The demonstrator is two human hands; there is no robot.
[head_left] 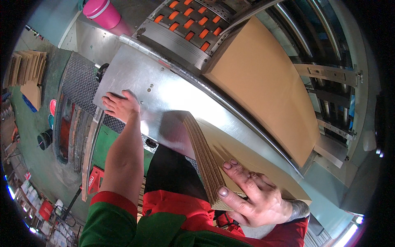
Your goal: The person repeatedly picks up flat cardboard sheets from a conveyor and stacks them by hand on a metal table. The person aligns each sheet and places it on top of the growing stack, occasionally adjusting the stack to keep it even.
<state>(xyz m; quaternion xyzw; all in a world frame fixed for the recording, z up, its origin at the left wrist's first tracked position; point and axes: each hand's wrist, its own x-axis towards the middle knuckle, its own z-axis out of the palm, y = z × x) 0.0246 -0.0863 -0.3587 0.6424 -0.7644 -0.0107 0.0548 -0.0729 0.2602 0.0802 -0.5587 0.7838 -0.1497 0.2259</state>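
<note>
My left hand (pixel 122 105) lies flat, fingers stretched, on the left end of a shiny metal table (pixel 154 72). A stack of brown corrugated cardboard sheets (pixel 247 148) rests at the table's near side, its layered edge facing left. On the stack's near corner lies my right hand (pixel 257 197), its fingers spread over the top sheet and the edge. Some of its fingers are partly hidden. Beyond the table's bar, a large cardboard pile (pixel 263 82) sits against the machine.
Orange rollers (pixel 189 22) sit in the machine's bed at the far side. A pink container (pixel 103 14) stands at the far left. Metal bars (pixel 294 29) run at the far right. Leaning cardboard pieces (pixel 24 68) and a dark bucket (pixel 44 139) are on the left floor.
</note>
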